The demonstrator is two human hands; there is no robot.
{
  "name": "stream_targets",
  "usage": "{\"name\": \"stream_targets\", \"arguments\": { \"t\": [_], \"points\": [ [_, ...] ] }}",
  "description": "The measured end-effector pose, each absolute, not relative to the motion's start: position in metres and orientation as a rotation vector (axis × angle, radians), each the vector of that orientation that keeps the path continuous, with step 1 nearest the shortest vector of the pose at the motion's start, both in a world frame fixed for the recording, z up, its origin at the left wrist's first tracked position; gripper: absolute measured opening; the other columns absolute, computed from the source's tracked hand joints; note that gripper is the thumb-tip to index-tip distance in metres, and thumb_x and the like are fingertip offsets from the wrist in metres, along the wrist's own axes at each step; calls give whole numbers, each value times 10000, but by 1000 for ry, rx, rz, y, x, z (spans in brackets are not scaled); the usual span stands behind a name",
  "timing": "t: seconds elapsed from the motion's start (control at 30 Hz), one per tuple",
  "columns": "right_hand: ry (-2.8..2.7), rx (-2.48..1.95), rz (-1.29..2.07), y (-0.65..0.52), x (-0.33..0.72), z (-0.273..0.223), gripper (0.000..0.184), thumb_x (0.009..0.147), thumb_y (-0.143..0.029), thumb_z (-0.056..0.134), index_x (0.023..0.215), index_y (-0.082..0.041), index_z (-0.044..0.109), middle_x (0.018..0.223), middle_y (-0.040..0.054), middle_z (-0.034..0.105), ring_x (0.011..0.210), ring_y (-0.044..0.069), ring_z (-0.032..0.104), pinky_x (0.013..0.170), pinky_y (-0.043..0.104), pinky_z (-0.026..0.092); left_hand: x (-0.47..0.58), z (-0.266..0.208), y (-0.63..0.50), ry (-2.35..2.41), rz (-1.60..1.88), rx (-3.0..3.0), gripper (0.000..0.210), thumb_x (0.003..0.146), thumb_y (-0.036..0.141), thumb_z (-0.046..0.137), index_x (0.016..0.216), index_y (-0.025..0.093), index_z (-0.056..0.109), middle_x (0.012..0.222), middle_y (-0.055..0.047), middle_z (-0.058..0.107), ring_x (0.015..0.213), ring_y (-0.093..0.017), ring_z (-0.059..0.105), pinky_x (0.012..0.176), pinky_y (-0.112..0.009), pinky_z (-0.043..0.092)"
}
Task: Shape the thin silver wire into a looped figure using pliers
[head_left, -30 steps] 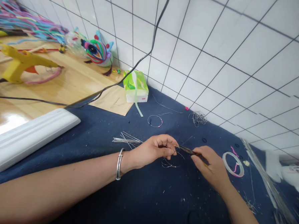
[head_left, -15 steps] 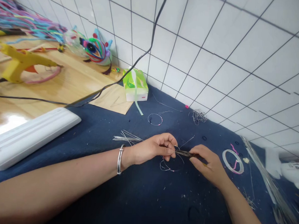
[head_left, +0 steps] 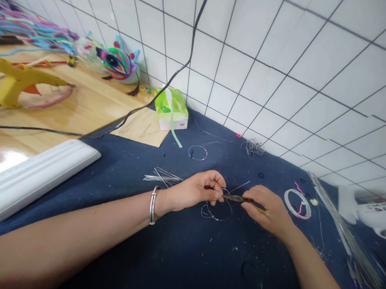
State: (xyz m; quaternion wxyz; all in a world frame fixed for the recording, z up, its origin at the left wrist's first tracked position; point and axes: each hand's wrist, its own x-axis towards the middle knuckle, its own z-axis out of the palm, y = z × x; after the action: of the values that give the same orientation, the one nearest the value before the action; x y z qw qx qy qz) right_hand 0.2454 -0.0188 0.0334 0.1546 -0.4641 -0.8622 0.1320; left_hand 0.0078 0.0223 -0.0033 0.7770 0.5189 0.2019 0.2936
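My left hand point(head_left: 203, 189) is closed in a pinch on thin wire point(head_left: 218, 219), which hangs in loops below the fingers. Pliers point(head_left: 236, 198) with a yellow handle are in my right hand point(head_left: 265, 211), their jaws reaching to my left fingertips at the wire. Just where the jaws meet the wire is too small to make out. Behind my left wrist lies a bundle of straight wires point(head_left: 161, 177). A wire ring point(head_left: 198, 153) with small pink marks rests on the dark cloth beyond my hands.
A tissue pack point(head_left: 171, 113) and tangled wire point(head_left: 253, 148) lie near the tiled wall. To the right are a white tape ring point(head_left: 297, 204) and long wires point(head_left: 338, 217). A white bar-shaped case point(head_left: 42, 179) and a yellow glue gun point(head_left: 21, 81) are left; a black cable point(head_left: 187, 62) crosses the view.
The view has shifted slightly, so most things appear a little further left. My hands keep hold of the wire and pliers; the pliers' yellow handle shows more now.
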Motion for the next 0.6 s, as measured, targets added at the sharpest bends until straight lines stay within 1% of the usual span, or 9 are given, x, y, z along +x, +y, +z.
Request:
{"name": "stream_targets", "arguments": {
  "t": [0.17,0.33,0.47,0.6],
  "points": [
    [-2508,-1351,310,-20,246,35,136,820,-303,495,887,-219,577,811,32,594,747,137,537,677,265,421,9,-3,22,534,621,1261,143,791,177,524,921,161,467,768,-14,574,638,-91,514,618,-262,424],
    [-2508,-1377,294,-21,245,33,156,823,-318,488,891,-217,586,768,25,597,696,130,536,644,252,414,10,-3,21,616,623,1386,143,789,175,505,925,170,459,772,-12,577,645,-98,519,603,-254,422],
    [-2493,-1404,327,-20,244,32,164,824,-325,486,896,-215,584,757,20,593,687,127,533,632,246,408,10,-2,20,647,638,1426,140,790,174,493,925,173,454,781,-14,581,643,-97,516,593,-246,417],
    [-2452,-1406,435,-18,244,30,159,833,-322,472,875,-213,580,753,16,586,687,121,534,637,243,411,9,0,20,619,627,1373,145,788,170,499,923,168,446,786,-18,581,653,-98,519,616,-256,426]
  ]
}}
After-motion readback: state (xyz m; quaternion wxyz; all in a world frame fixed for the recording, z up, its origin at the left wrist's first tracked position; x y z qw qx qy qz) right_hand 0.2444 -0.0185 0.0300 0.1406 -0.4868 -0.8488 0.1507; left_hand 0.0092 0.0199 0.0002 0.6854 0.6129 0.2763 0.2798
